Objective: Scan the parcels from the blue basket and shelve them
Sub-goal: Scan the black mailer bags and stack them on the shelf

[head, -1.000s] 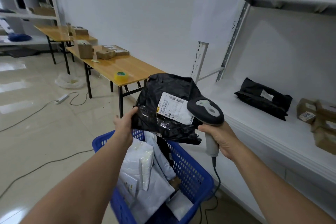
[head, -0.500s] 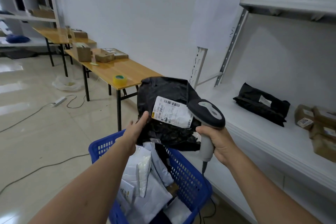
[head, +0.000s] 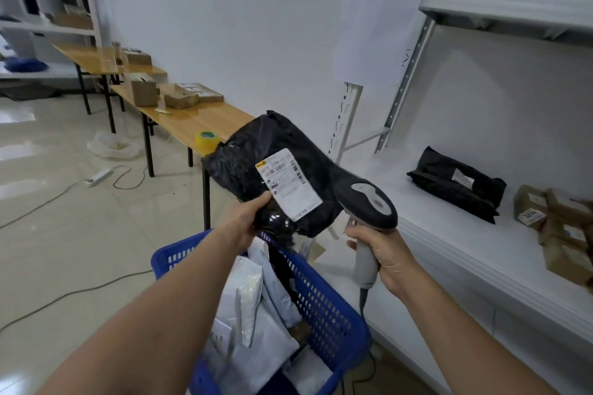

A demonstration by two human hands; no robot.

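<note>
Gripping the black parcel (head: 276, 151) by its lower edge, the left hand (head: 248, 223) had its thumb pressed on the front just beside the white label (head: 288, 184) and its fingers curled behind. Half a second earlier that hand had lain against the parcel's left side and the label sat nearly level; now the parcel was turned, its top corner leaning toward the wooden table (head: 199, 120) and the label slanting. The right hand (head: 385, 258) was wrapped tight around the handle of the scanner (head: 369, 202), whose dark head overlapped the parcel's lower right corner, just beside the label. Parcel and scanner were held up above the blue basket (head: 324, 305), which had white parcels (head: 253, 324) in it. To the right, on the white shelf (head: 449, 234), lay a black bag (head: 455, 183) and some brown boxes (head: 561, 234)
</note>
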